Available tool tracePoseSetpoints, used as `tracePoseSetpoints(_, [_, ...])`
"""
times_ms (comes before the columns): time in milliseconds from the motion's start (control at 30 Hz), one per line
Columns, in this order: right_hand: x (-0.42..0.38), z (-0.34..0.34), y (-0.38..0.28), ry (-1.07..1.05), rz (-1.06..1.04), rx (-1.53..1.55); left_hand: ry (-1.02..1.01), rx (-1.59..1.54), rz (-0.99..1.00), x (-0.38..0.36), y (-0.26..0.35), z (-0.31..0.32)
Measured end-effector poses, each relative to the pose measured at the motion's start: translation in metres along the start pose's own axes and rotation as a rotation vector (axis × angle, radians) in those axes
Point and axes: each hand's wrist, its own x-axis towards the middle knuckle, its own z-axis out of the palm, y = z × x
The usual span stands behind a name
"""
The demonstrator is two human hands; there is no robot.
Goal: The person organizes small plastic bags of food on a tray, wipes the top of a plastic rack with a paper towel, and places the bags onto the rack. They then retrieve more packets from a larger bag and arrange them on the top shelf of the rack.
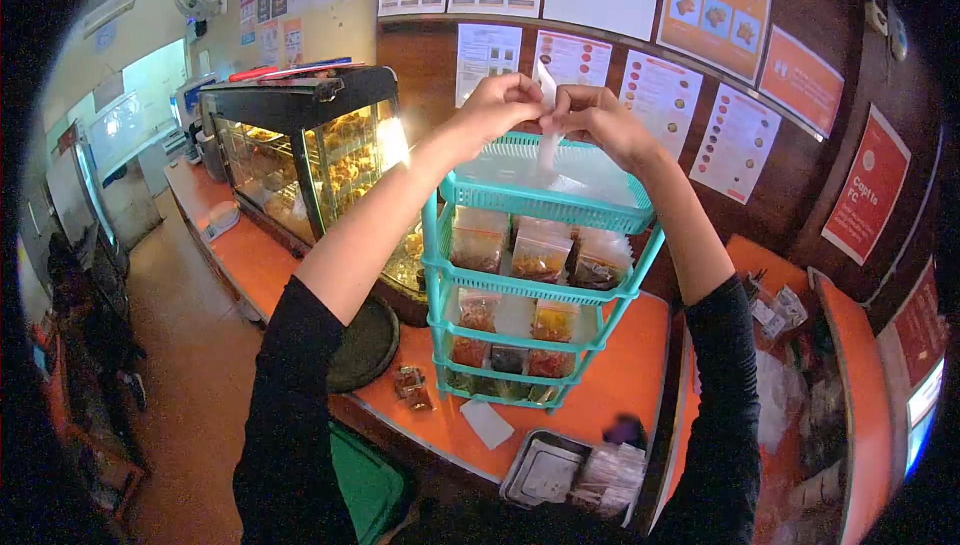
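Both hands (548, 110) pinch a plastic bag (549, 135) above the packet-filled rack (540, 285).

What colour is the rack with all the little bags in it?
The tiered rack is teal, a blue-green, clearest in the head view.

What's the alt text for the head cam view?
Both hands, left hand and right hand, pinch a small clear plastic bag above the top tier of a teal tiered basket rack filled with packets, on an orange counter. A lit glass display case stands to the left.
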Motion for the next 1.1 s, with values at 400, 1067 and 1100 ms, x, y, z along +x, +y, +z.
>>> tracePoseSetpoints(400, [0.003,-0.004,0.0,0.263,-0.019,0.05,0.189,0.105,0.215,0.001,-0.001,-0.002])
tracePoseSetpoints(1067, [-0.02,-0.025,-0.039,0.015,-0.116,-0.101,0.069,-0.27,-0.122,0.005,0.027,-0.031])
tracePoseSetpoints(1100, [-0.017,-0.03,-0.042,-0.077,-0.142,-0.062,-0.015,-0.281,-0.108,0.005,0.029,-0.035])
